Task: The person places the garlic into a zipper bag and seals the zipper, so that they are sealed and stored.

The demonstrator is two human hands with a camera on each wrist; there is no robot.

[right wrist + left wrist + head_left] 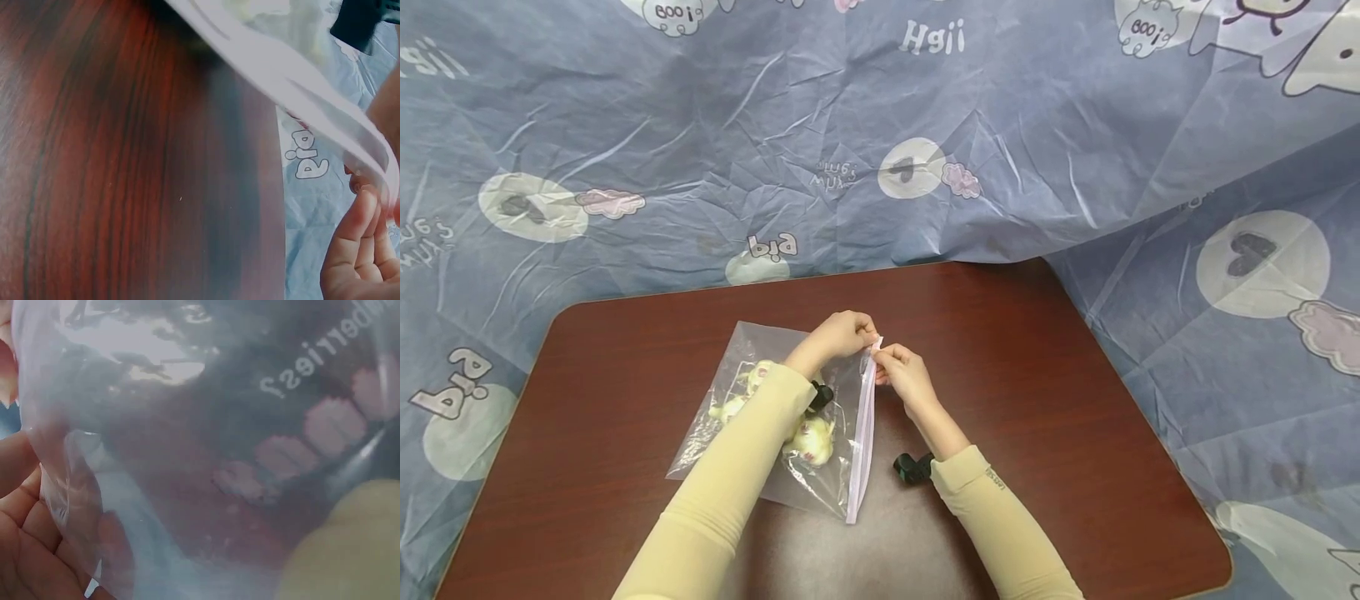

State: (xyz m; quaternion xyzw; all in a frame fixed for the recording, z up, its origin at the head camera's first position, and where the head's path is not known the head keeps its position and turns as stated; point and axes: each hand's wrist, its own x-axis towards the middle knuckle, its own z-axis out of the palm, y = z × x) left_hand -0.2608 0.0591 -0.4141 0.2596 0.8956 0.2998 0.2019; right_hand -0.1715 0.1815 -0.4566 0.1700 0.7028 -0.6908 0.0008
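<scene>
A clear zip bag with a pale lilac zip strip lies on the table, the strip on its right side. Several pale yellow plush toys are inside, partly hidden by the left forearm. At the strip's far end, my left hand pinches the bag's edge. Close beside it, my right hand pinches the same strip between thumb and fingers. Clear plastic fills most of the left wrist view. In the right wrist view, the strip runs down to the fingertips of my right hand.
The dark red-brown table has rounded corners. Behind it and along its right side hangs a blue printed cloth. Black wrist cameras sit on both arms, the right one just right of the bag.
</scene>
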